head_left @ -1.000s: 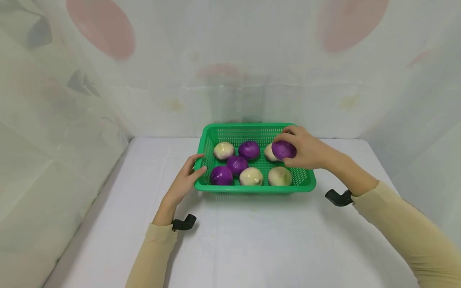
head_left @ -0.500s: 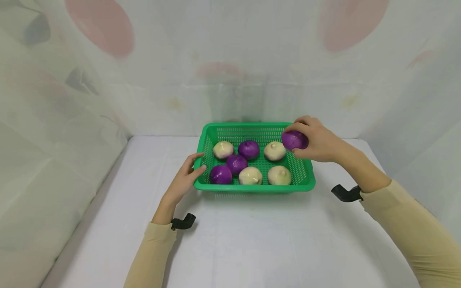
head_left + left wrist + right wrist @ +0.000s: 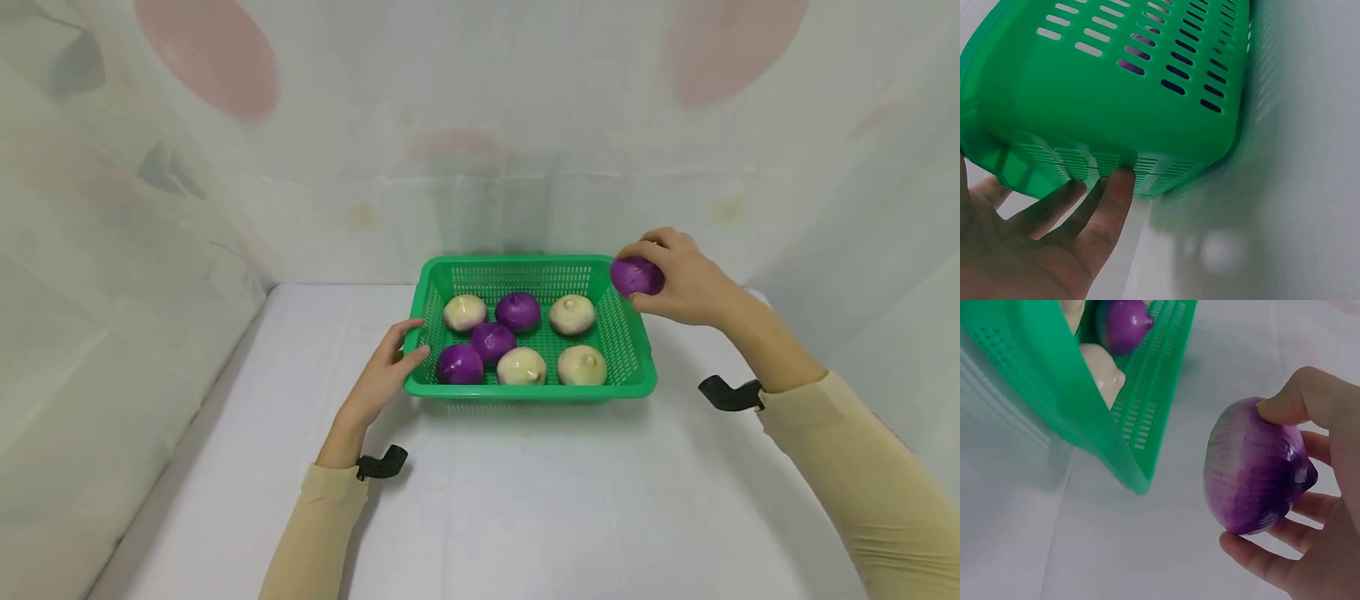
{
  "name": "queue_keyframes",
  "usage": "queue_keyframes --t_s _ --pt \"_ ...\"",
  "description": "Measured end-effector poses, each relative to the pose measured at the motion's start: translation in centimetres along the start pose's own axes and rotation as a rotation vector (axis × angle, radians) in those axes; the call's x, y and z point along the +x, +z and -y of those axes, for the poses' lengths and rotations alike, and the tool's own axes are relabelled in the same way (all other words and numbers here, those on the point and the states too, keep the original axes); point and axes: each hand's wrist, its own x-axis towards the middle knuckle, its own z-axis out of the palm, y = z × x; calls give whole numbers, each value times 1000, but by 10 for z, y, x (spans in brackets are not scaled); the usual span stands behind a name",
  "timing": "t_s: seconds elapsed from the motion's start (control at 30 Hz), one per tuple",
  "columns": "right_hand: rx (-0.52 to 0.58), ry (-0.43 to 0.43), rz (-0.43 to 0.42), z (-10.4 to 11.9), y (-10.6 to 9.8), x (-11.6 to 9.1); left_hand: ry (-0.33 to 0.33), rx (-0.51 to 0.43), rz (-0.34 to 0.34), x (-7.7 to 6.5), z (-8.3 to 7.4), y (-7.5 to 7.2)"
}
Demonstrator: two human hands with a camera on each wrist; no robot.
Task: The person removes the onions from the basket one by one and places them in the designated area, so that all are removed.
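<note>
The head view is showing a green plastic basket, oblong with slotted walls, sitting on a white counter; inside, three purple bulbs and four cream bulbs, all rounded and glossy, are lying on the slotted base. The right hand is gripping a streaked purple onion, squat and smooth, with thumb and fingertips pressing around its sides. The onion is hanging clear of the palm, near the basket's far right corner, and the right wrist view is showing it apart from the wall. There its dark pointed tip is facing the palm and its paler, blunt side is turning outward; its longest span is running crosswise to the tip, from thumb to lowest fingertip. The left hand is holding the basket's left end, well apart from the onion, its thumb lying over the rim and fingers touching the outer wall.
</note>
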Motion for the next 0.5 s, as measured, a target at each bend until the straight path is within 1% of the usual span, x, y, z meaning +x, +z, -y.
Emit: queue_keyframes --t_s 0.2,0.43,0.5 --pt "-25 50 -11 -10 -2 0 -19 16 -1 0 -4 -1" --pt "-61 119 5 -26 2 -2 -20 20 12 -12 -30 3" --pt "-66 136 12 -30 4 -2 -18 19 13 -14 -33 4"
